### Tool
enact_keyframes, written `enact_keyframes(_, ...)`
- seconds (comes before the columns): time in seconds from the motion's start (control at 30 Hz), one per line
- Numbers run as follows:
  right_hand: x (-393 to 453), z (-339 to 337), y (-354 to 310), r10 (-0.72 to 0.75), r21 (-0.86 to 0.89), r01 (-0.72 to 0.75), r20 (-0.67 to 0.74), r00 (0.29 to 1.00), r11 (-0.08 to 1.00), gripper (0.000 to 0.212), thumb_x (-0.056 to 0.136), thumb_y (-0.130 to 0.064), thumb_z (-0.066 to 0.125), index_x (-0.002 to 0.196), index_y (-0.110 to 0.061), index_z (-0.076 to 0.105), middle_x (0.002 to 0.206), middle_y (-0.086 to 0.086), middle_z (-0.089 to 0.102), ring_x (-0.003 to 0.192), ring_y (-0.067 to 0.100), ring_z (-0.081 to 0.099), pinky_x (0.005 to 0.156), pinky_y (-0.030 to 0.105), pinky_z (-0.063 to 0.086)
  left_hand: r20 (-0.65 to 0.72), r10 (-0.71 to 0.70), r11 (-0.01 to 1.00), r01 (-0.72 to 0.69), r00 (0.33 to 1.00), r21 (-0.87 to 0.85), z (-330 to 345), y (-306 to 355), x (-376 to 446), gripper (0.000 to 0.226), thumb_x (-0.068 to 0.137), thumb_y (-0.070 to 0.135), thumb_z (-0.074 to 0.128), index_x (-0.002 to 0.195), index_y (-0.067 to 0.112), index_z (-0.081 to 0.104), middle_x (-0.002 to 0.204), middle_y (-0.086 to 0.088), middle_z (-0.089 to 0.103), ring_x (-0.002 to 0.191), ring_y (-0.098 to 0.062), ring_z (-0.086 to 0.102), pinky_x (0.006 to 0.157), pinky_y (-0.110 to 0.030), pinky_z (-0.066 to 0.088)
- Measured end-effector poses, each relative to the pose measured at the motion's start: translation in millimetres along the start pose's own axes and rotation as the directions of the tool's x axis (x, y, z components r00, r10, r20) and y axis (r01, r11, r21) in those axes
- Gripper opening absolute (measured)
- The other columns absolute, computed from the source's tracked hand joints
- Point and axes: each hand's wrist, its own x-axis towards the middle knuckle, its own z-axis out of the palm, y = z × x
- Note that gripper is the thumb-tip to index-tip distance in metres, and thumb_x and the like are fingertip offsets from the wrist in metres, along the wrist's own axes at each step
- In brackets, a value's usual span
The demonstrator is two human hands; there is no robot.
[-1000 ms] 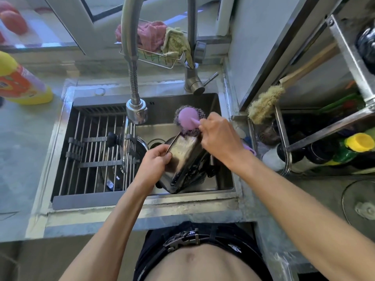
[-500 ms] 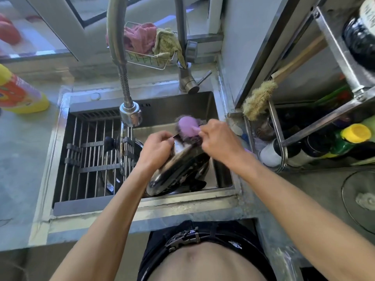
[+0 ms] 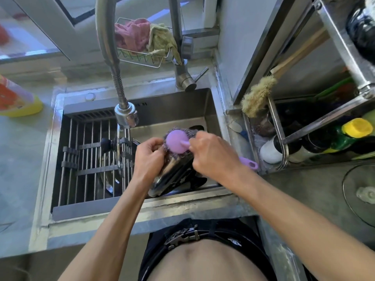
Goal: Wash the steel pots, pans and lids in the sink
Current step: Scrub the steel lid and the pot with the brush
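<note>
A steel pot (image 3: 172,176) lies tilted on its side in the right half of the sink (image 3: 209,118), its shiny wall towards me. My left hand (image 3: 149,159) grips the pot's rim on its left side. My right hand (image 3: 213,157) grips the purple handle of a steel-wool scrubber (image 3: 177,141), whose purple head presses against the pot's upper end. The handle's tip (image 3: 250,164) sticks out past my right wrist. A steel lid with a black knob (image 3: 113,145) stands on edge under the rack at the sink's left.
A roll-up drying rack (image 3: 89,159) covers the sink's left half. The pull-down faucet head (image 3: 126,115) hangs over the middle. A wire caddy with pink and yellow cloths (image 3: 142,41) sits behind. A yellow detergent bottle (image 3: 18,98) stands left; a shelf with bottles and a brush (image 3: 257,96) stands right.
The pot has tipped from nearly upright onto its side. My left hand has shifted along its rim, and the scrubber has come down against the pot's upper end. The view has moved closer.
</note>
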Motion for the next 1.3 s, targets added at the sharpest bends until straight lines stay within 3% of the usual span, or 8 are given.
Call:
enact_keyframes(0.13, 19.1, -2.1, 20.7, 0.182, 0.001, -0.182, -0.056, 0.982, 0.983, 0.022, 0.097, -0.015, 0.050, 0.095, -0.002, 0.068, 0.091, 0.007, 0.052, 0.082, 0.034, 0.062, 0.059, 0.031, 0.038, -0.018, -0.041, 0.998, 0.040, 0.999, -0.052, -11.4, -5.3, 2.5, 0.010, 0.096, 0.005, 0.064, 0.093, 0.006, 0.074, 0.081, -0.009, 0.071, 0.073, -0.018, 0.063, 0.071, -0.031, 0.054)
enact_keyframes(0.27, 8.6, 4.0, -2.8, -0.018, -0.016, 0.018, -0.014, 1.000, 1.000, 0.026, 0.099, -0.017, 0.045, 0.094, -0.002, 0.066, 0.092, 0.011, 0.053, 0.080, 0.042, 0.062, 0.062, 0.040, 0.044, 0.087, -0.100, 0.993, 0.105, 0.991, -0.050, -33.1, -9.6, -1.1, 0.017, 0.098, 0.011, 0.060, 0.086, 0.011, 0.071, 0.074, -0.002, 0.069, 0.069, -0.015, 0.063, 0.069, -0.028, 0.052)
enact_keyframes(0.43, 28.3, 6.3, 2.5, 0.040, -0.013, -0.040, -0.040, 0.998, 0.999, 0.029, 0.099, -0.021, 0.046, 0.093, -0.002, 0.067, 0.097, 0.014, 0.058, 0.089, 0.043, 0.062, 0.070, 0.043, 0.047, 0.403, -0.119, 0.947, -0.018, 0.907, 0.322, -51.3, 14.7, 18.1, 0.014, 0.093, 0.011, 0.058, 0.088, 0.020, 0.067, 0.078, 0.002, 0.069, 0.076, -0.018, 0.063, 0.070, -0.031, 0.046)
enact_keyframes(0.57, 20.8, 19.5, -10.0, 0.009, 0.015, -0.008, -0.016, 1.000, 1.000, 0.021, 0.095, -0.016, 0.051, 0.092, -0.003, 0.067, 0.095, 0.011, 0.058, 0.086, 0.040, 0.062, 0.064, 0.035, 0.037, 0.291, -0.076, 0.946, -0.023, 0.954, 0.324, -30.1, 28.2, 29.1, 0.009, 0.069, 0.016, 0.055, 0.072, 0.009, 0.058, 0.065, 0.004, 0.056, 0.065, -0.019, 0.048, 0.063, -0.033, 0.034)
enact_keyframes(0.7, 24.4, 23.6, 25.3, 0.215, 0.083, -0.210, -0.058, 0.975, 0.974, 0.031, 0.100, -0.023, 0.049, 0.090, -0.001, 0.069, 0.085, 0.007, 0.052, 0.086, 0.039, 0.062, 0.068, 0.041, 0.048, 0.180, -0.070, 0.990, 0.046, 0.981, 0.133, -26.8, 4.8, 19.6, 0.023, 0.079, 0.025, 0.054, 0.065, 0.006, 0.054, 0.057, 0.005, 0.050, 0.061, -0.019, 0.045, 0.064, -0.034, 0.035)
enact_keyframes(0.93, 14.3, 44.1, -12.7, -0.030, 0.064, 0.031, -0.020, 0.999, 0.997, 0.027, 0.099, -0.020, 0.047, 0.102, -0.005, 0.069, 0.101, 0.011, 0.061, 0.093, 0.039, 0.062, 0.069, 0.037, 0.043, 0.069, -0.129, 0.987, 0.134, 0.989, -0.086, -39.9, -53.2, -11.2, 0.044, 0.109, 0.032, 0.044, 0.076, 0.007, 0.059, 0.071, -0.012, 0.058, 0.064, -0.018, 0.050, 0.062, -0.028, 0.040)
enact_keyframes(1.13, 31.6, 53.3, 5.9, 0.056, 0.092, -0.048, -0.091, 0.994, 0.995, 0.028, 0.098, -0.018, 0.048, 0.093, 0.000, 0.069, 0.093, 0.014, 0.061, 0.086, 0.038, 0.059, 0.064, 0.035, 0.037, 0.202, -0.037, 0.995, 0.018, 0.979, 0.094, -32.6, -50.6, -1.7, 0.039, 0.107, 0.034, 0.050, 0.085, 0.005, 0.066, 0.075, -0.004, 0.064, 0.067, -0.015, 0.055, 0.068, -0.031, 0.043)
enact_keyframes(1.3, 24.0, 55.5, 6.0, -0.002, 0.157, 0.011, -0.057, 0.998, 0.987, 0.023, 0.097, -0.019, 0.052, 0.088, -0.005, 0.068, 0.085, 0.008, 0.056, 0.081, 0.036, 0.058, 0.062, 0.034, 0.039, 0.032, 0.077, 0.986, -0.081, 0.996, 0.148, -11.3, -39.8, 9.7, 0.036, 0.100, 0.005, 0.054, 0.065, 0.014, 0.054, 0.056, 0.010, 0.052, 0.054, -0.009, 0.042, 0.056, -0.032, 0.031)
